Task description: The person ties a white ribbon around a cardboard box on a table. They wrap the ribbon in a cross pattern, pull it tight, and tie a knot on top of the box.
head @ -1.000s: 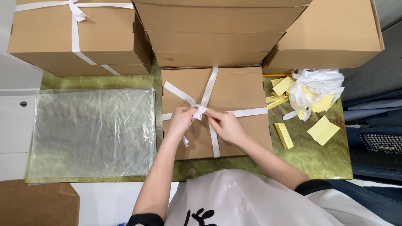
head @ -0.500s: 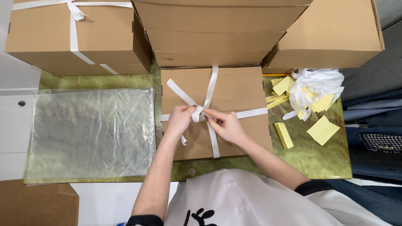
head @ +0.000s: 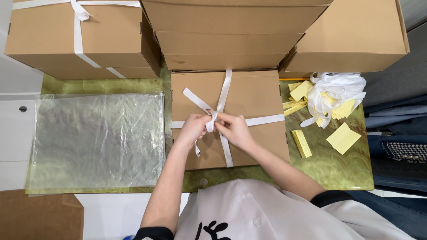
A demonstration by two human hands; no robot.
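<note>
2 hands meet at the centre of a flat cardboard box point(head: 249, 95) on the green table point(head: 342, 171). Left hand point(head: 192, 129) and right hand point(head: 233, 129) both pinch the white ribbon point(head: 224, 91) where its bands cross, fingers clenched on the loop between them. The knot sits directly between the fingertips, over the middle of the lid.

Ribbon: white, flat, narrow. 1 band runs across the lid, 1 runs lengthwise; a loose tail angles toward the lid's upper left, and a short end hangs below the left hand. Box: brown, closed, lying directly in front of the person.

1 tied box point(head: 80, 35) stands at far left, already bound with ribbon. Clear plastic sheet point(head: 98, 138) lies left of the flat box. Yellow paper slips point(head: 342, 138) and a heap of spare ribbon point(head: 336, 91) lie right of it.
</note>
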